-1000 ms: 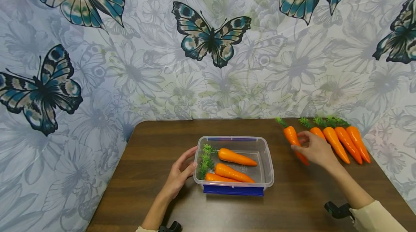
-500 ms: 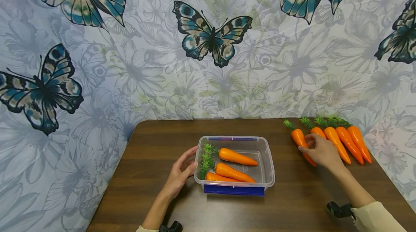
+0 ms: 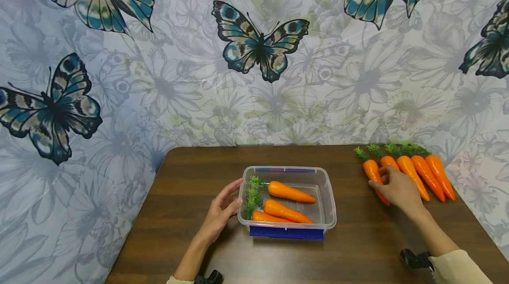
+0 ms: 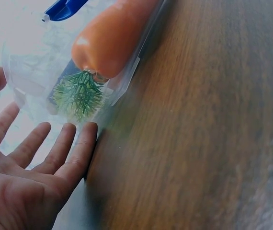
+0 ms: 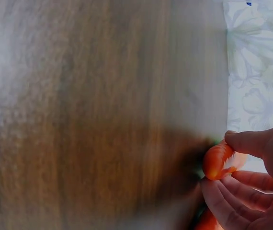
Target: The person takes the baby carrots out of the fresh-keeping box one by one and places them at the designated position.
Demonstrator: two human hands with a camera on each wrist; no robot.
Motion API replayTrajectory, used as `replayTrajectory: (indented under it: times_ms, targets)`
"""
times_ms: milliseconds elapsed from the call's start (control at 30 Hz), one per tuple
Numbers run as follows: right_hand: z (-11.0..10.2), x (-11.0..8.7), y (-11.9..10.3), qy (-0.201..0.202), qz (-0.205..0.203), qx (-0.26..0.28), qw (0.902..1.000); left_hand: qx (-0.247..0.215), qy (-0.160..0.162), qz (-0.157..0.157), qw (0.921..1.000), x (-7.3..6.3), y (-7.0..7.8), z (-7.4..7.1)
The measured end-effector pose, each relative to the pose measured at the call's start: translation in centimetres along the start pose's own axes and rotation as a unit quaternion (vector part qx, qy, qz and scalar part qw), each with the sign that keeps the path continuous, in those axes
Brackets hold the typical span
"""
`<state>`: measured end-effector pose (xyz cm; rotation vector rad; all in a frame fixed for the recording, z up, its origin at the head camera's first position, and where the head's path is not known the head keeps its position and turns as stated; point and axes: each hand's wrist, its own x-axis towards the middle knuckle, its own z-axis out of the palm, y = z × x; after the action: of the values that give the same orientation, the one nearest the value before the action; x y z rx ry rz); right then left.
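Over the last second the right hand [image 3: 397, 189] has brought one orange carrot [image 3: 371, 170] farther to the right across the wooden table [image 3: 191, 173], so that it now lies close beside the row of four carrots [image 3: 427, 178] near the table's right edge, its leafy green top [image 3: 359, 152] pointing to the far edge as theirs do. The right thumb and fingers pinch this carrot from opposite sides, as the right wrist view shows; whether it touches its nearest neighbour is hard to tell, since the hand covers part of that one. Over the same span the left hand and the clear plastic container [image 3: 331, 206] show no real change: the left hand [image 3: 220, 213] rests its spread, relaxed fingers against the container's left side, steadying it by the look of it and gripping nothing. Inside lie three carrots [image 3: 292, 192], their green tops gathered at the left end. For the work in hand, the shift appears to make the pinched carrot the fifth in the line, nearly parallel with the others though set slightly nearer the person, and to leave its placing close to settled, with the right fingers not yet off it.
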<state>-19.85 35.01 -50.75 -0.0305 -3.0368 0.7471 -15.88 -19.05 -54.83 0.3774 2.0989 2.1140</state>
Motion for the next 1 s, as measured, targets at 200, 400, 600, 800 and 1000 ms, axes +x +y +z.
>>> replayTrajectory:
  times_ms: [200,400,600,800,1000]
  targets:
    - [0.3,0.1,0.4,0.03,-0.005,-0.019,0.9994,-0.001,-0.003,-0.001,1.0,-0.1,0.2,0.0]
    - [0.5,0.3,0.5,0.051,0.006,-0.026,0.9983,0.0,-0.003,-0.002,1.0,0.0,0.3,0.0]
    - [0.5,0.4,0.7,0.064,0.02,-0.033,0.9972,-0.005,-0.007,-0.001,1.0,0.0,0.2,0.0]
    - [0.2,0.6,0.9,0.073,0.029,-0.041,0.996,0.002,-0.002,-0.005,1.0,0.0,0.2,-0.1]
    - [0.0,0.6,1.1,0.073,0.05,-0.038,0.9954,0.003,0.004,-0.011,0.9999,0.0,0.0,0.0]
